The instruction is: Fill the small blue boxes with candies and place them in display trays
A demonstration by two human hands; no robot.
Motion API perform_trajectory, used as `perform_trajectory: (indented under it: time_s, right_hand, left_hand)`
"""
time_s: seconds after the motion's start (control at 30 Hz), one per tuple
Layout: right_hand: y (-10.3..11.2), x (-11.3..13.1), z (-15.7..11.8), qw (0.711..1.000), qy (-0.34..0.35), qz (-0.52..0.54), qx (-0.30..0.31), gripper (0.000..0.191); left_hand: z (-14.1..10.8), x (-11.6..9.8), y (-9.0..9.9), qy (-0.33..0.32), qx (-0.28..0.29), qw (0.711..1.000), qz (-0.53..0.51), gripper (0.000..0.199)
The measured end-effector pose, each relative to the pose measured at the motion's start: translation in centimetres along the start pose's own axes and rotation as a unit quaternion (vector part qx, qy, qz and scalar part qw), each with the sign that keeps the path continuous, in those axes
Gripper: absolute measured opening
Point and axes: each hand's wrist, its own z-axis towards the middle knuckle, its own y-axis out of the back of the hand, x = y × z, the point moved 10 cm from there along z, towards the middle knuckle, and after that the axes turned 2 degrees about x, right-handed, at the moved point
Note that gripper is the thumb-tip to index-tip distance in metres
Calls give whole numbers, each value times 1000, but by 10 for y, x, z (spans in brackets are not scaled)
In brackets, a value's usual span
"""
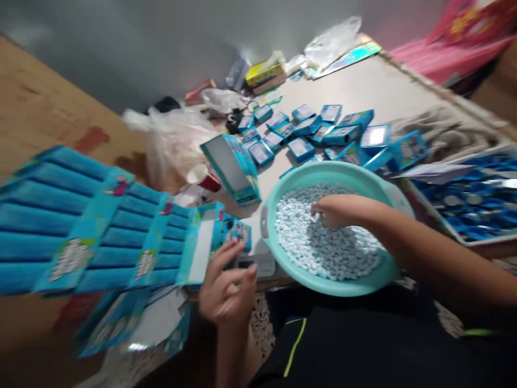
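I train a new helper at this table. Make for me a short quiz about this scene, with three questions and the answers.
1. Which hand is in the turquoise plastic basin, left or right?
2. True or false: many small blue boxes lie on the table beyond the basin.
3. What is the left hand nearest to?

Key:
1. The right hand.
2. True.
3. A small blue box.
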Motion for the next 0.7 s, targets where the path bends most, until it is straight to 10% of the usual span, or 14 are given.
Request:
perform_trajectory:
  time_s: [0.1, 0.3, 0.57, 0.7]
  right_hand:
    - [-16, 0, 10, 999, 29, -43, 11, 43]
    - [-25, 0, 10, 993, 36, -92, 58, 43]
    - [-12, 4, 3, 997, 21, -72, 37, 34]
    - [-7, 5, 0, 998, 12, -56, 31, 33]
  left_hand:
    - [-4, 31, 11, 69, -70, 989, 114, 30]
    - [-28, 88, -28, 209, -66, 967, 128, 82]
    - [-43, 125, -47, 290, -160, 943, 16, 88]
    - [-33, 108, -24, 231, -207, 950, 36, 68]
